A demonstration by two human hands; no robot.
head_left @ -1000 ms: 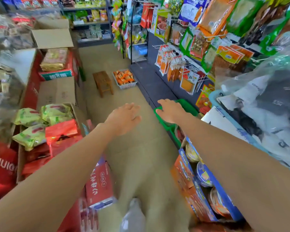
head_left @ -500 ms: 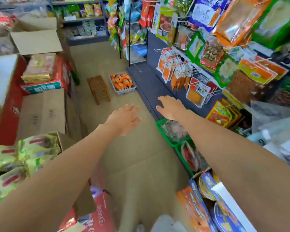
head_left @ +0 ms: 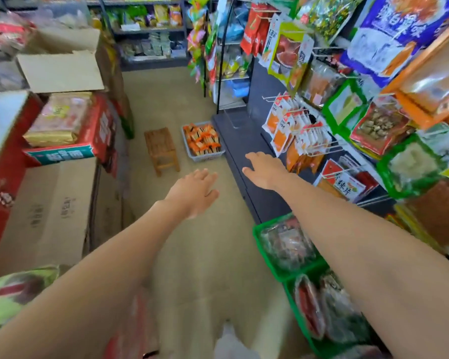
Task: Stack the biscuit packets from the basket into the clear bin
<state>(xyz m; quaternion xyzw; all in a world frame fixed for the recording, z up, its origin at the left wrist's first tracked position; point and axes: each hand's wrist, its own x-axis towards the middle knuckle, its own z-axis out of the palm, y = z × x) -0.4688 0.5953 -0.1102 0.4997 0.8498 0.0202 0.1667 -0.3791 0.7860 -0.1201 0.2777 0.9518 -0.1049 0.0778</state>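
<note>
The biscuit packets (head_left: 202,139) are small and orange. They lie packed close together in a pale basket (head_left: 205,158) on the floor (head_left: 166,99), far down the aisle. The basket sits just beside a little wooden stool (head_left: 161,149) and against the dark bottom of the shelf (head_left: 244,136).

I think each packet is very light. The wrappers look shiny, so they may be slippery and crinkly. Biscuits inside can snap, so a hard squeeze looks like a bad idea. A good way may be to hold a packet by its two flat sides, or take a few side by side as a small block. The basket itself could be lifted by its two rims.

The left hand (head_left: 193,193) and the right hand (head_left: 263,171) both reach forward, well apart from the basket. Their fingers (head_left: 208,176) are loose and spread, and they hold nothing.

Cardboard boxes (head_left: 49,211) stand on the left. Green crates (head_left: 255,239) of snacks sit low on the right. I cannot tell where the clear bin is.
</note>
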